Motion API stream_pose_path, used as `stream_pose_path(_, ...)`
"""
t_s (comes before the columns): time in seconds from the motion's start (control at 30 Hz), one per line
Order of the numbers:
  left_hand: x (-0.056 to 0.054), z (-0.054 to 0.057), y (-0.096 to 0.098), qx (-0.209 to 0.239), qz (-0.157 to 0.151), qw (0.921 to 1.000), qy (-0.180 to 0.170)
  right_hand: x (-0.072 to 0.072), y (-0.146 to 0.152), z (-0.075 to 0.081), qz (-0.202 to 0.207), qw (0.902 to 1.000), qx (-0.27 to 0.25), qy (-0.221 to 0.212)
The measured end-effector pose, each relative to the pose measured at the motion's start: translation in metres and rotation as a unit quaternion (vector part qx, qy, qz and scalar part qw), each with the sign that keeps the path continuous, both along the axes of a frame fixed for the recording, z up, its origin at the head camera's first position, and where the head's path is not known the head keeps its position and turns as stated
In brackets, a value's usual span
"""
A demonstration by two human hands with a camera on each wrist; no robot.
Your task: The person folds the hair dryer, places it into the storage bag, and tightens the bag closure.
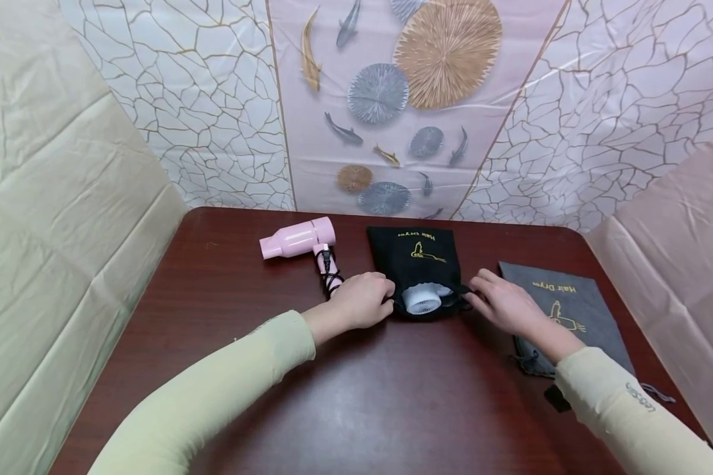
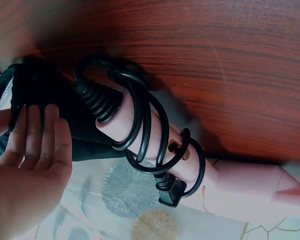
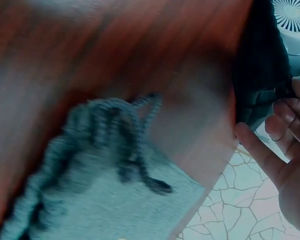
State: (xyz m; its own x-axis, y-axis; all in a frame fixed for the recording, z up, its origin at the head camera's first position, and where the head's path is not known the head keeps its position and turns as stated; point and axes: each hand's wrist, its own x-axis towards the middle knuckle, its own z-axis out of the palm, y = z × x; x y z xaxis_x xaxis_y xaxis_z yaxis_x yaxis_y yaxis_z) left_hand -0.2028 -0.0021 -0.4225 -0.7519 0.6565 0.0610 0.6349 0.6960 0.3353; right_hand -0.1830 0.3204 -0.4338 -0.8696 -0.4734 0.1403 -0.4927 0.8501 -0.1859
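Observation:
A black drawstring bag (image 1: 412, 260) printed "Hair Dryer" lies on the table, its mouth toward me. Inside that mouth shows a white hair dryer (image 1: 422, 299) with a round grille; the rest of it is hidden by cloth. My left hand (image 1: 364, 300) pinches the left edge of the bag's mouth between thumb and fingers. On the opposite edge, my right hand (image 1: 505, 305) pinches the black cloth, as the right wrist view also shows. Beside my left hand lies a pink hair dryer (image 1: 300, 239), its black cord (image 2: 142, 125) wound round the handle.
A grey drawstring bag (image 1: 576, 310) with the same print lies at the right, partly under my right forearm, its cord (image 3: 149, 150) loose at the gathered mouth. The dark red table (image 1: 344, 409) ends at a patterned backdrop (image 1: 226, 119). A small black item (image 1: 556, 398) lies near the right sleeve.

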Motion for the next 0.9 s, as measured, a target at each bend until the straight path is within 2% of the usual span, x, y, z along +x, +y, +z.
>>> stream_pose_path(0.27,0.000,-0.001,-0.010,-0.016,-0.031,0.9994,0.003,0.014,0.002,-0.015,0.021,0.9996,0.013,-0.012)
stream_pose_path(0.43,-0.002,-0.001,-0.018,-0.010,-0.047,0.9988,-0.006,0.015,0.008,-0.021,0.049,0.9978,0.046,0.005)
stream_pose_path(0.53,-0.004,-0.001,-0.022,-0.010,-0.052,0.9985,-0.009,0.016,0.011,-0.021,0.058,0.9971,0.048,0.009)
stream_pose_path(0.7,-0.007,0.005,-0.029,0.008,-0.067,0.9977,-0.004,0.017,0.015,-0.003,0.063,0.9971,0.032,0.027)
stream_pose_path(0.9,-0.014,0.022,-0.039,0.058,-0.073,0.9956,0.010,0.010,0.024,0.029,0.074,0.9936,0.019,0.082)
